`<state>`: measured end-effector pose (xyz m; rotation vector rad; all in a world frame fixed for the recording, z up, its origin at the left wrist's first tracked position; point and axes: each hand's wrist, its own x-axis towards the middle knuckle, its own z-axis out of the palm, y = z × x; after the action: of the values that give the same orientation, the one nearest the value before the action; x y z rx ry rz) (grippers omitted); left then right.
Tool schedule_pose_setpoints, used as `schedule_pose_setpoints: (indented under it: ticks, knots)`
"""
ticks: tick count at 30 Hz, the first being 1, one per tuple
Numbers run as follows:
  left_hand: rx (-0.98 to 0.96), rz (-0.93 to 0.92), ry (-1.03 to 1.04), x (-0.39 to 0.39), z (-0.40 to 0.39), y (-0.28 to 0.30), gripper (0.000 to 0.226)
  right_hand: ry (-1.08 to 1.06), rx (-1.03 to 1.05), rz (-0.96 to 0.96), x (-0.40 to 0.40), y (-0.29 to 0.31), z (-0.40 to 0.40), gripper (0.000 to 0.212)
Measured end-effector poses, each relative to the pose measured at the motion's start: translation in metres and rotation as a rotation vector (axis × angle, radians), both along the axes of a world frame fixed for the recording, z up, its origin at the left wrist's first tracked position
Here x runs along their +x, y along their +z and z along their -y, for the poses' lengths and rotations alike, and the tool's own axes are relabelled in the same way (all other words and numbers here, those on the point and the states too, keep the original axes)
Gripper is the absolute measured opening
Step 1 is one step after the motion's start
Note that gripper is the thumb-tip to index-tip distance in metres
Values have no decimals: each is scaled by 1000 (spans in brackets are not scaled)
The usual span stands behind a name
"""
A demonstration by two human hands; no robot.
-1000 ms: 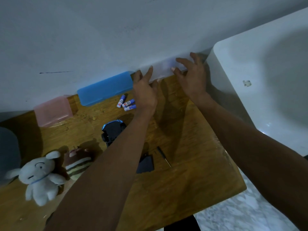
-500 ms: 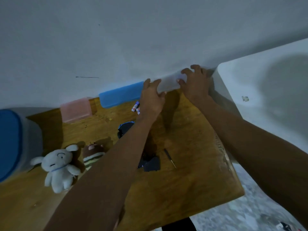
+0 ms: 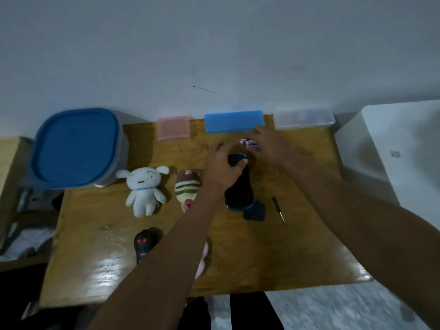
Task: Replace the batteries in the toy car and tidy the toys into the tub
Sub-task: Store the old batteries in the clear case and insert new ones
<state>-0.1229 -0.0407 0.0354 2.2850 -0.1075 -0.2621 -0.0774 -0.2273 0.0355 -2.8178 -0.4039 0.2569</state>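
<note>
Dark plastic, the toy car [image 3: 238, 186] lies in the head view on the wooden table [image 3: 297, 253] with its long axis running away from the person. The left hand [image 3: 222, 170] grips its far end, fingers curled round it. Just beyond that end, the right hand [image 3: 271, 148] closes over the batteries [image 3: 248, 144], so it appears the nearer for loading them; whether they are lifted cannot be told. The battery cover [image 3: 254, 211] and screwdriver [image 3: 278, 210] lie beside the car's near end.
</note>
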Motion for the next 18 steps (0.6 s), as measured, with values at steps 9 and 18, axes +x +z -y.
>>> schedule_pose_setpoints:
  ticks: [9, 18]
  knots:
    - [-49, -229, -16, -41, -10, 5, 112, 87, -276, -5, -8, -26, -16, 66]
    - [-61, -460, -102, -50, -9, 1, 127, 37, -260, 127, -23, -36, -11, 39]
